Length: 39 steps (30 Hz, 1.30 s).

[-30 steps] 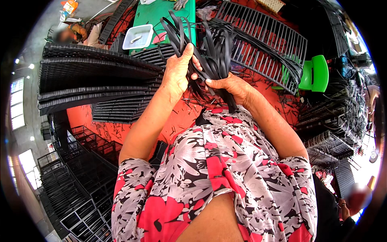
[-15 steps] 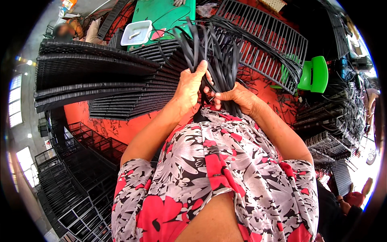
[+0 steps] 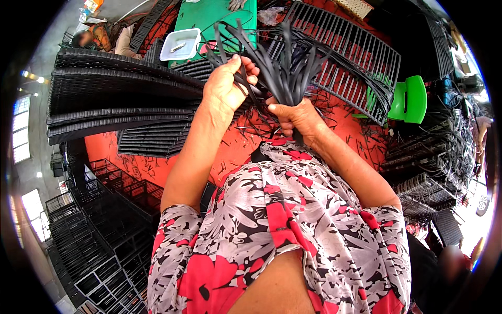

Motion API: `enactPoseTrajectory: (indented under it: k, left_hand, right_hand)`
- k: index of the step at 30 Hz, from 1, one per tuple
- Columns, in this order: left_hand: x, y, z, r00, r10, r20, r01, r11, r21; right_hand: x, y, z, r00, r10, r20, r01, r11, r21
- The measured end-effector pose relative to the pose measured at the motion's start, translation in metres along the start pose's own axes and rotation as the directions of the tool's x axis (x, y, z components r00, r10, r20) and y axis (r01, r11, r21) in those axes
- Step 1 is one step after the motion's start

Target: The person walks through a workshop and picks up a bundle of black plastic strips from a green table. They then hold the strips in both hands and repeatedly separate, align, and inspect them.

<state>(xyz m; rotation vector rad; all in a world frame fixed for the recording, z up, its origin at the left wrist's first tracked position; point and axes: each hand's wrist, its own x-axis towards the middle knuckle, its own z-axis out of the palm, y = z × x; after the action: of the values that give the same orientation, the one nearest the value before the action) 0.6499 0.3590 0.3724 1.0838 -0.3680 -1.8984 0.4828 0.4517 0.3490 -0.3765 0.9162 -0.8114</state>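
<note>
A thick bundle of flat black plastic strips stands up from my right hand, whose fingers wrap round its lower end. The strips fan out at the top, and a short end shows below the fist. To the left and a little farther off, my left hand is closed on one or more strips of the same kind. Those strips run down from its fingers toward the bundle; how many it grips I cannot tell.
Woven black panels are stacked at the left. Beyond stands a green table with a white plastic tub. A slatted black frame and a green chair are at the right. Strip scraps litter the red floor. Another person sits far left.
My left hand has moved away from the bundle, to the left and farther out, drawing strips along. My right hand keeps its grip, and the bundle's top has spread.
</note>
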Motion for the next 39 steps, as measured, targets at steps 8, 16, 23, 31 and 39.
enactPoseTrajectory:
  k: [8, 16, 23, 31, 39]
  left_hand:
    - [0.003, 0.027, 0.02, 0.999, 0.024, -0.041, -0.022, 0.999, 0.05]
    - [-0.021, 0.005, 0.006, 0.949, -0.027, 0.313, -0.222, 0.647, 0.73]
    - [-0.035, -0.02, 0.021, 0.928, -0.087, 0.361, -0.232, 0.624, 0.746]
    - [-0.012, 0.026, 0.009, 0.948, 0.113, 0.299, -0.227, 0.897, 0.38]
    - [-0.007, 0.035, 0.016, 0.925, 0.314, 0.214, -0.379, 0.806, 0.455]
  right_hand:
    - [0.008, 0.003, -0.006, 0.991, 0.055, 0.124, -0.038, 0.99, -0.136]
    - [0.005, -0.047, -0.04, 0.816, 0.066, 0.575, -0.372, 0.821, 0.434]
    - [0.017, -0.058, -0.024, 0.874, 0.062, 0.483, -0.358, 0.753, 0.552]
    - [0.023, -0.041, -0.019, 0.998, 0.02, 0.051, -0.018, 0.999, -0.036]
    - [0.014, -0.025, -0.02, 0.951, 0.185, 0.249, -0.215, 0.971, 0.101]
